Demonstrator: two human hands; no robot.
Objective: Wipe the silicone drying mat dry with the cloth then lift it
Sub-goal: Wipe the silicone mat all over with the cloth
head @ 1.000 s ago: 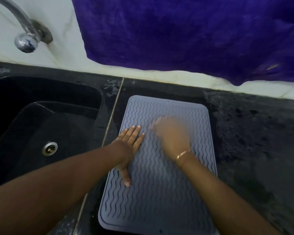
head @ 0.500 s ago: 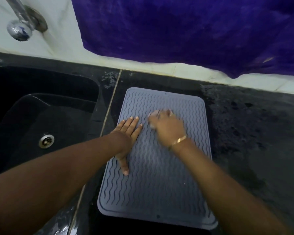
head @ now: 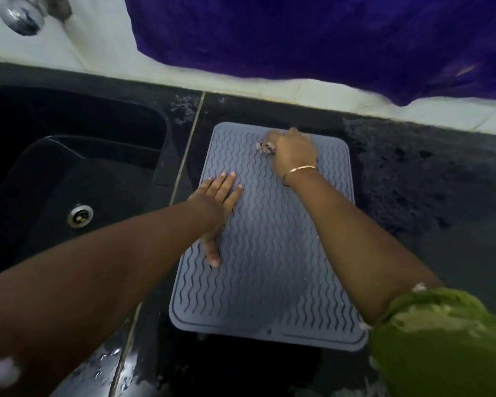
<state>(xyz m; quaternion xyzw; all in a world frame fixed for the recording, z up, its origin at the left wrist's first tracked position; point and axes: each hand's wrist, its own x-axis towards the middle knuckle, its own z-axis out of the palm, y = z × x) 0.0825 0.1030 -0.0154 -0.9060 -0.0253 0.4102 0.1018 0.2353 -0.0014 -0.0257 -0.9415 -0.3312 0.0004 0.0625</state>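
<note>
The silicone drying mat point(head: 269, 253), grey with wavy ribs, lies flat on the black counter point(head: 427, 196). Its long sides run from the counter's back edge toward the front, and its left long side sits just beside the strip that borders the sink point(head: 69, 167). The far short edge of the mat stops short of the counter's back edge, with a band of bare counter between them. The left hand point(head: 221, 202) rests palm down on the left part of the mat, about midway along its length. Its four fingers are straight and pressed together, pointing toward the back edge, and its thumb is spread away from them toward the front. The right hand point(head: 292, 151) is at the mat's far short edge. Its fingers are curled and pinch a small, pale, bunched cloth point(head: 265, 147) against the mat surface. Only a part of the cloth shows past the knuckles. A thin gold bangle point(head: 298, 169) circles the right wrist, and a green sleeve point(head: 441, 339) covers the upper arm. The sink is black, with a metal drain point(head: 80, 215) in its floor and a chrome tap point(head: 22, 12) above its back left corner. A purple fabric point(head: 298, 38) hangs on the wall behind the counter. Wet patches shine on the counter near its front left.
</note>
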